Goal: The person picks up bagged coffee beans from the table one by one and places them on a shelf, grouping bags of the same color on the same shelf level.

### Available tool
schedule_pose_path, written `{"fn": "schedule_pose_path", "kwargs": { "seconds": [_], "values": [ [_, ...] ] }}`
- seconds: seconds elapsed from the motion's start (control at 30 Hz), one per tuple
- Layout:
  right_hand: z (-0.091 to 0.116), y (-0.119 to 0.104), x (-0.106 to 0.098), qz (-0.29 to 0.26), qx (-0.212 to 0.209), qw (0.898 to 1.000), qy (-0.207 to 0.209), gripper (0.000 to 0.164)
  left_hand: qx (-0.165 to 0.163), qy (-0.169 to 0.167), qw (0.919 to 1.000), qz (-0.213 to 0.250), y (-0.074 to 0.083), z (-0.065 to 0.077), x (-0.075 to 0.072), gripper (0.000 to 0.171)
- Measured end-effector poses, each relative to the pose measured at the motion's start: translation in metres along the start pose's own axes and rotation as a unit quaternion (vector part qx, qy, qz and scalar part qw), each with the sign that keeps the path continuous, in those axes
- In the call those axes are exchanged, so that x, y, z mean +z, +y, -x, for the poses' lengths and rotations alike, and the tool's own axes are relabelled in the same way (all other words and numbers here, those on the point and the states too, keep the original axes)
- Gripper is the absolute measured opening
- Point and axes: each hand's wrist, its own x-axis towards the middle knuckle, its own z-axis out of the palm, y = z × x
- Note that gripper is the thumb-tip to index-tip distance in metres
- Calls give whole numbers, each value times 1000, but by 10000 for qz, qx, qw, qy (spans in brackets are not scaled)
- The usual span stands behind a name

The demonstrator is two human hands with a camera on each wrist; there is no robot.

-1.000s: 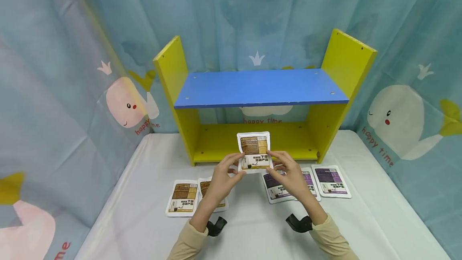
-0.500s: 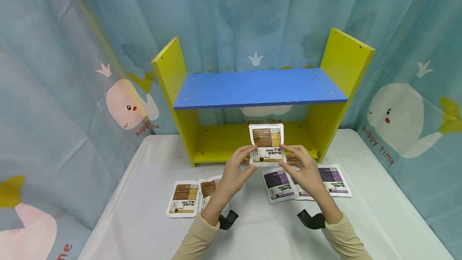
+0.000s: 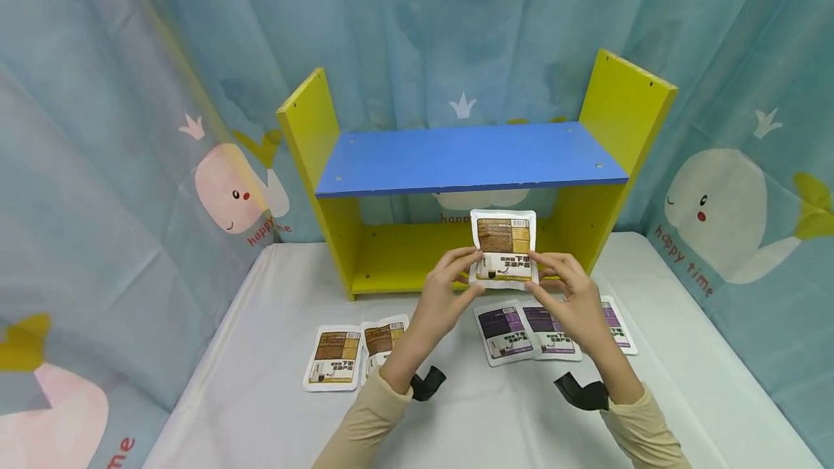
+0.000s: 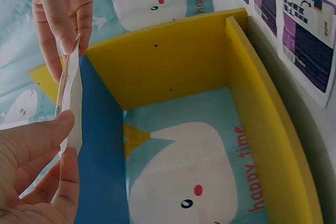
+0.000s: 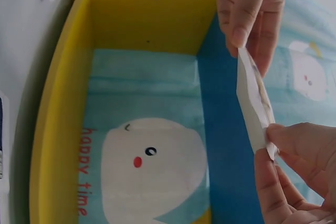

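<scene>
- Brown, gold and white square flat packet (image 3: 503, 252), with dark print and a barcode on its face, is up between your two hands, in front of the lower opening of the shelf; its top edge shows just below the front edge of the blue board (image 3: 469, 158).
- Your left hand (image 3: 446, 292) pinches the packet's left side between thumb and fingers, as your left wrist view also shows, with the packet seen edge-on.
- Your right hand (image 3: 573, 299) pinches the opposite side the same way, thumb near the lower corner; some fingertips of both hands are hidden behind the packet in the head view.
- The packet stands tilted upright, its printed face toward you.
- Behind it, you have a shelf with yellow side panels (image 3: 311, 121) and a yellow bottom board (image 3: 404, 259), standing on a white-covered table (image 3: 247, 411).
- On the table to your left, two similar brown-and-white packets lie just beside each other, one (image 3: 334, 357) fully in sight, the other (image 3: 384, 339) partly behind your left arm.
- To your right lie three purple-and-white packets: the nearest to the middle (image 3: 504, 335) overlaps the second (image 3: 554, 339), and your right arm partly covers the third (image 3: 619, 324).
- A light blue curtain (image 3: 417, 42) printed with whales hangs behind.
</scene>
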Motion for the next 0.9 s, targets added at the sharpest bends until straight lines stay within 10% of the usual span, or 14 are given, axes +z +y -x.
{"fn": "schedule_pose_path", "kwargs": {
  "seconds": [0.9],
  "values": [
    [-22, -45, -39, 333, -738, 9946, 646, 44, 902, 361, 9950, -220, 33, -40, 10, 37]
  ]
}}
